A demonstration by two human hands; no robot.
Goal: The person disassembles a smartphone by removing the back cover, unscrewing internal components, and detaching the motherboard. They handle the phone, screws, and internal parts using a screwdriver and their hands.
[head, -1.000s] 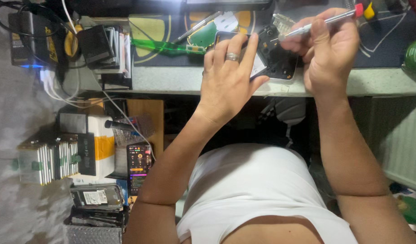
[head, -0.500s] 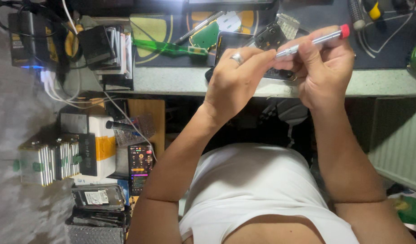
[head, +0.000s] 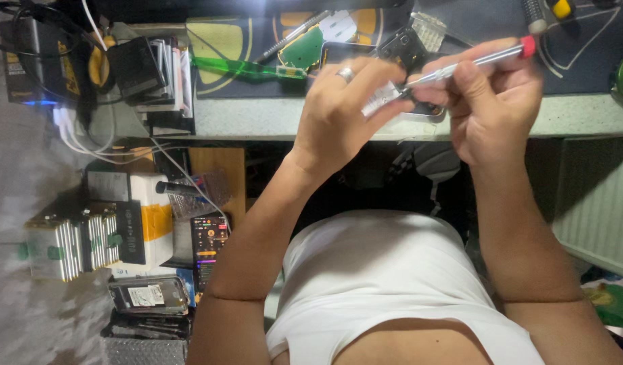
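Head view, starting nearest me: a white-shirted torso fills six o'clock, and both forearms rise from it toward twelve. At eight o'clock, low beside the bench, sit stacked boxes (head: 88, 236) and a cased phone (head: 148, 296).

Further out, my left hand (head: 342, 111) is closed in a pinch around a small pale part (head: 382, 101), thumb and fingers narrow on it, a ring on one finger. My right hand (head: 491, 108) is wrapped around a slim silver screwdriver (head: 470, 64) with a red cap, its tip meeting the part just off the left fingertips. Both hang over the pale bench edge (head: 257, 118), above a dark opened device (head: 406, 51) lying at twelve o'clock.

Beyond, a green circuit board (head: 301, 51) and a green translucent tool (head: 247, 67) rest on the dark mat (head: 223, 40) at eleven.

I judge the risk to be slippage: the part is tiny and held in the air, so a hard push from the tip could flick it past the bench edge, or drive the tip into a fingertip.
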